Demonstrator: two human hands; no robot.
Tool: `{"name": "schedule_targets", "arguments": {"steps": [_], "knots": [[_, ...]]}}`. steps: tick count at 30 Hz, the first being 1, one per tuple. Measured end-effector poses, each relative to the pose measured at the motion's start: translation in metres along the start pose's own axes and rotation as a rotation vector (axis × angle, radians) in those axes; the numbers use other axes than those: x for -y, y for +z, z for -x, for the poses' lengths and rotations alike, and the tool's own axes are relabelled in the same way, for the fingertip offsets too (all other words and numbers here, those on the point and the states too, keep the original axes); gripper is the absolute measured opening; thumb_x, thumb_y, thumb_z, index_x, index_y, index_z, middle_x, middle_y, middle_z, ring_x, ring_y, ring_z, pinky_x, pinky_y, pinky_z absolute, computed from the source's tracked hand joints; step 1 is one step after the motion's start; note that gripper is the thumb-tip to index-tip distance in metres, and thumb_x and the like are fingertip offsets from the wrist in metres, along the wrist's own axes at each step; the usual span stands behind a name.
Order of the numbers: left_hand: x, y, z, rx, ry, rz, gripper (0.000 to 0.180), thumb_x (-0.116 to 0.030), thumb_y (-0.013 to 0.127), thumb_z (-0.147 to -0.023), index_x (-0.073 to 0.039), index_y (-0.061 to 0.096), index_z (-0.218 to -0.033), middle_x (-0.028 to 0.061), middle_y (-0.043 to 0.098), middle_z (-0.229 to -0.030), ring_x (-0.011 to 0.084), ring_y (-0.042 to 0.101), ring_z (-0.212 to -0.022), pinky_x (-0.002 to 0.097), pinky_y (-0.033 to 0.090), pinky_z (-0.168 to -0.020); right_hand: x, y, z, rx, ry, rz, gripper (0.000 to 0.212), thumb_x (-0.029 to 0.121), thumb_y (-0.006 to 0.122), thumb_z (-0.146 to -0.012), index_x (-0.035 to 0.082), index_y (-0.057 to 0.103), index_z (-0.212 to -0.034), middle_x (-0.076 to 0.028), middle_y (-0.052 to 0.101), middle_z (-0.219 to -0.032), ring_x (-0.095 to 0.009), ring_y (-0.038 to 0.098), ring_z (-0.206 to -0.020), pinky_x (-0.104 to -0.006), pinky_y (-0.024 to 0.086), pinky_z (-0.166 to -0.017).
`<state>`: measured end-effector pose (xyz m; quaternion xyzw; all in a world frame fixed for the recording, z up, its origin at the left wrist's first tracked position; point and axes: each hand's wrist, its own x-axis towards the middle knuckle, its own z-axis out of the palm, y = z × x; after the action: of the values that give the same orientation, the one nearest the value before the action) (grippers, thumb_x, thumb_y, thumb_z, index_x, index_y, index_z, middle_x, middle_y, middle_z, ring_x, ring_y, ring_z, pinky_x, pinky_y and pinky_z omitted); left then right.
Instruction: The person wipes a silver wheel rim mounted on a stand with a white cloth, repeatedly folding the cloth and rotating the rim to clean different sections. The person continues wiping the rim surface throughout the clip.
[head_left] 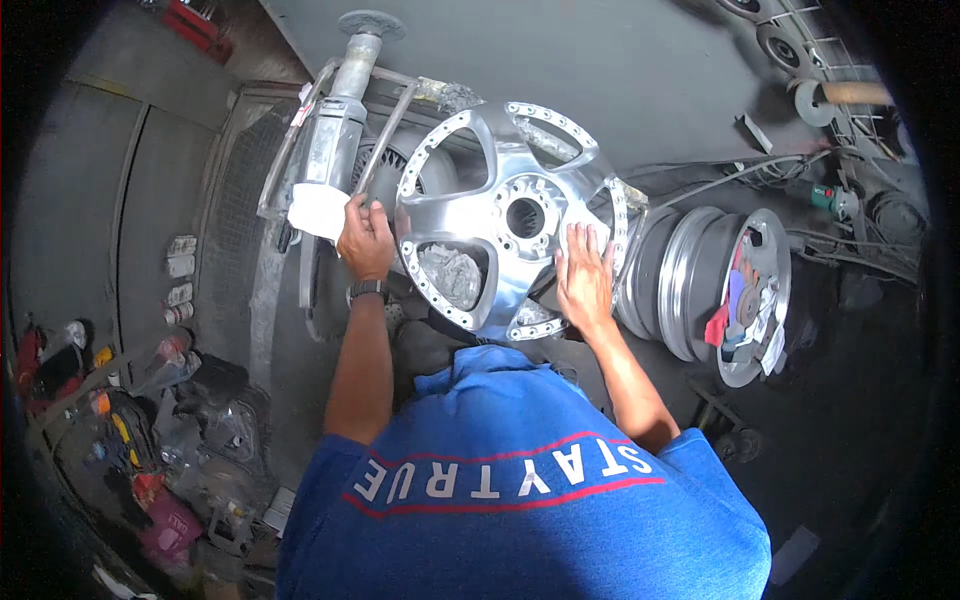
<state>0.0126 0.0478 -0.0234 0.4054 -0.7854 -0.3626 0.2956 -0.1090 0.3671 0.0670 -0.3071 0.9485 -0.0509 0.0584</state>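
Observation:
A shiny silver wheel center, with broad spokes and bolt holes around its edge, lies face up before me. My right hand rests on its right side, fingers nearly flat over a white cloth-like piece pressed against a spoke. Just off the wheel's left edge, my left hand has its fingers curled; what they hold, if anything, is hidden. Beside those fingers is a bright white piece, at the near end of a grey dusty power tool. Whether the hand touches it I cannot tell.
A metal frame stands behind the wheel. To the right, a wheel barrel on its side holds rags and discs. Cables run along the wall near a green tool. Bags and clutter cover the left floor.

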Motion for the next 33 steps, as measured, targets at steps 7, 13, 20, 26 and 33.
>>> {"name": "schedule_targets", "arguments": {"steps": [7, 13, 20, 26, 33], "knots": [[-0.001, 0.002, -0.001, -0.023, -0.005, 0.005, 0.028, -0.026, 0.063, -0.099, -0.006, 0.063, -0.118, 0.0080, 0.070, -0.076, 0.0272, 0.070, -0.066, 0.0425, 0.054, -0.064, -0.010, 0.002, -0.022, 0.001, 0.031, 0.028, 0.055, 0.031, 0.044, -0.108, 0.005, 0.043, -0.156, -0.020, 0.047, -0.157, -0.038, 0.032, -0.153, -0.0630, 0.017, -0.123], [0.006, 0.007, 0.000, -0.051, 0.045, 0.011, 0.027, -0.026, 0.064, -0.098, -0.007, 0.064, -0.118, 0.0077, 0.069, -0.075, 0.0278, 0.069, -0.064, 0.0433, 0.052, -0.061, 0.018, 0.010, -0.069, -0.096, -0.011, 0.035, 0.058, 0.030, 0.046, -0.105, -0.010, 0.047, -0.146, -0.027, 0.048, -0.152, -0.039, 0.038, -0.149, -0.0640, 0.019, -0.122], [0.009, 0.009, -0.001, -0.043, 0.034, -0.015, 0.027, -0.026, 0.064, -0.098, -0.007, 0.064, -0.117, 0.0074, 0.067, -0.074, 0.0274, 0.066, -0.065, 0.0428, 0.050, -0.062, 0.077, 0.023, -0.093, -0.095, -0.296, -0.149, 0.059, 0.026, 0.050, -0.102, -0.007, 0.042, -0.151, -0.027, 0.045, -0.155, -0.038, 0.036, -0.151, -0.0608, 0.018, -0.124], [0.006, 0.009, -0.002, -0.046, 0.040, -0.028, 0.026, -0.025, 0.064, -0.097, -0.006, 0.065, -0.116, 0.0056, 0.065, -0.072, 0.0253, 0.064, -0.064, 0.0414, 0.049, -0.064, 0.047, 0.015, -0.094, -0.105, -0.110, -0.124, 0.058, 0.025, 0.051, -0.100, -0.002, 0.044, -0.152, -0.022, 0.047, -0.156, -0.032, 0.037, -0.151, -0.0628, 0.018, -0.124], [0.004, 0.006, -0.002, -0.034, 0.015, -0.050, 0.026, -0.023, 0.065, -0.097, -0.006, 0.066, -0.117, 0.0058, 0.064, -0.072, 0.0229, 0.062, -0.065, 0.0391, 0.050, -0.068, -0.005, -0.005, -0.031, -0.017, -0.012, -0.034, 0.053, 0.027, 0.047, -0.105, -0.003, 0.047, -0.149, -0.024, 0.049, -0.153, -0.037, 0.039, -0.149, -0.0617, 0.022, -0.122]]}}
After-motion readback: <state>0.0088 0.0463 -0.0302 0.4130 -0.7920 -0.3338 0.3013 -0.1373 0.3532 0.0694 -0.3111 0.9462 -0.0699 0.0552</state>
